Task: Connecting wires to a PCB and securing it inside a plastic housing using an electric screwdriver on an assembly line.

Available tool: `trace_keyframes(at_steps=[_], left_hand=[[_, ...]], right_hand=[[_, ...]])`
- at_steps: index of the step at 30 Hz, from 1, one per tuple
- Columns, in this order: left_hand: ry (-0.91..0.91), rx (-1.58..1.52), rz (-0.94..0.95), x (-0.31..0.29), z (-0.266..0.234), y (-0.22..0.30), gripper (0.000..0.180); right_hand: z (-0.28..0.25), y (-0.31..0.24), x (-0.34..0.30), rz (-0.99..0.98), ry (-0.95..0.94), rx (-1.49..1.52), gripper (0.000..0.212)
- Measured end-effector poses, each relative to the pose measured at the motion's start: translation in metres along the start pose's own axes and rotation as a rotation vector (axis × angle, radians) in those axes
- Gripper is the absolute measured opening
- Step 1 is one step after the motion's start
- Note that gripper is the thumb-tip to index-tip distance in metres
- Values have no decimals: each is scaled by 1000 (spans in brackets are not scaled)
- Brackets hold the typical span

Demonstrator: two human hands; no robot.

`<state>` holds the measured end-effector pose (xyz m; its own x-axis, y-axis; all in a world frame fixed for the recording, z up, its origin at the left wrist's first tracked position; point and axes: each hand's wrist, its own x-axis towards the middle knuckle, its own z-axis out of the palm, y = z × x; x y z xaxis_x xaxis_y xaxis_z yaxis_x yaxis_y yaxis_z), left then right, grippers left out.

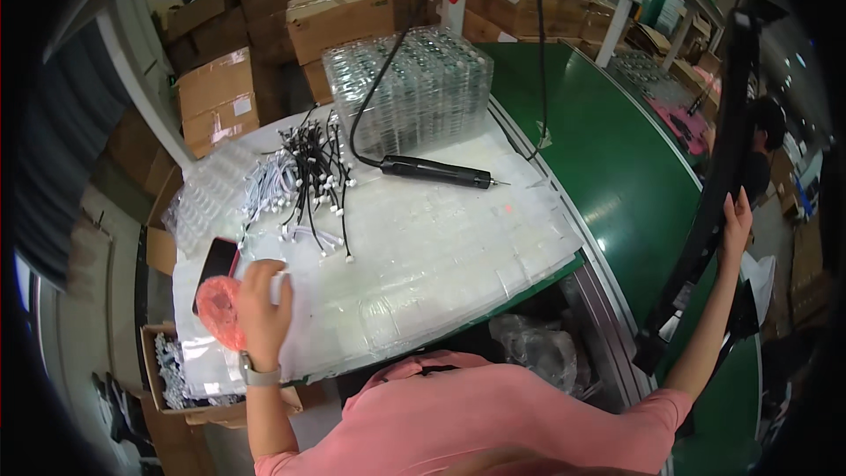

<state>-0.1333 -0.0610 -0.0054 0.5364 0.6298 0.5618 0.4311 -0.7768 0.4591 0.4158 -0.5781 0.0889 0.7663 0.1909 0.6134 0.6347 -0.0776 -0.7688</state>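
My left hand (pixel 266 310) is over the left side of the white-covered table, its fingers loosely curved and the thumb apart. It overlaps the edge of a round, pinkish-red bundle (pixel 219 311) but does not visibly grip it. A phone with a dark screen and red edge (pixel 218 266) lies just beyond. Out to the right, my right hand (pixel 737 225) holds a long black bar (pixel 705 220) that stands tilted across the green conveyor side. Its fingertips reach up along the bar's edge; the rest of the grip is partly hidden.
Black and white cables (pixel 313 163) lie bunched behind my left hand. A black electric screwdriver (pixel 436 172) with a hanging cord rests mid-table. Stacked clear trays (pixel 410 88) stand at the back, the green conveyor (pixel 590 141) to their right. Another person (pixel 765 137) is at far right.
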Motion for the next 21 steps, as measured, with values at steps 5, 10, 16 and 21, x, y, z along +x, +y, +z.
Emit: trace_keyframes(at_steps=[5,10,16,21], left_hand=[[220,324,-73,-47,-31,-65,10],[189,203,-131,-44,-37,-80,9],[27,243,-141,-46,-48,-93,14],[-166,221,-235,-39,-65,-89,14]], right_hand=[[137,-70,-3,-227,-607,-332,36],[312,-92,-59,-218,-1213,-257,28],[428,-72,-81,-343,-1514,-88,25],[457,-76,-85,-284,-1531,-143,25]])
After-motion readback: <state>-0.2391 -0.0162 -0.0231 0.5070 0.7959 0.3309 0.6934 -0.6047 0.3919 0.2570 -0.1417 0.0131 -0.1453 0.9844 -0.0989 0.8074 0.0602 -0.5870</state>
